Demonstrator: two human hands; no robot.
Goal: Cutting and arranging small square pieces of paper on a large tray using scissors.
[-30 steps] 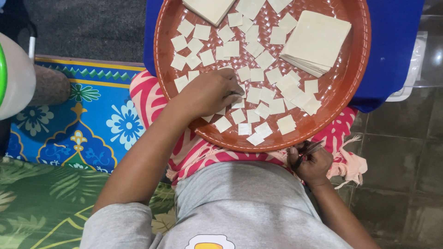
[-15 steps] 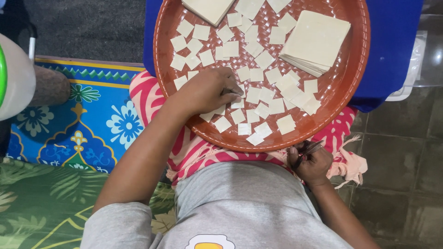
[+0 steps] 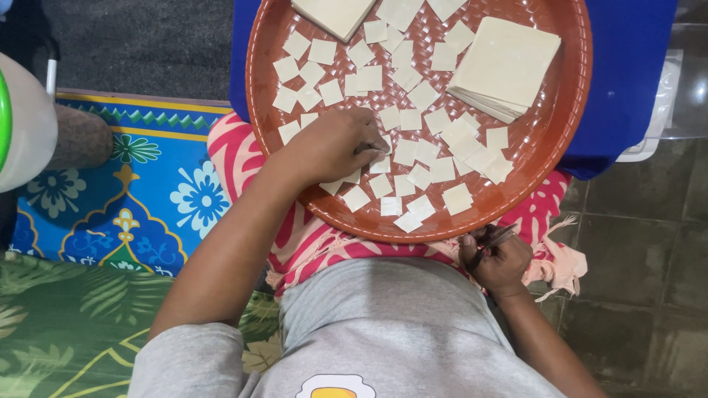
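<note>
Evidently a fair share of the cutting is done: dozens of small pale dough squares (image 3: 407, 151) lie scattered over the round reddish-brown tray (image 3: 568, 103), which rests on a blue stand (image 3: 634, 88) over the person's lap and a pink patterned cloth (image 3: 243, 162). Still uncut, by the look of it, are one thick stack of large dough sheets (image 3: 505, 66) at the tray's far right and a second stack (image 3: 333, 13) at its top edge (cut off by the frame). The left hand (image 3: 328, 147) lies palm-down on the near left part of the tray, fingers curled narrowly and pressed onto the squares beneath, the fingertips seeming to pinch one. The right hand (image 3: 495, 258) sits off the tray just below its near rim, closed around a thin dark tool (image 3: 493, 239), possibly small scissors; I cannot tell for certain. Against the frames from a second and half a second ago almost nothing differs: the left hand has stayed on the same patch of squares, the right has kept its grip by the rim, and the squares lie as they did.
</note>
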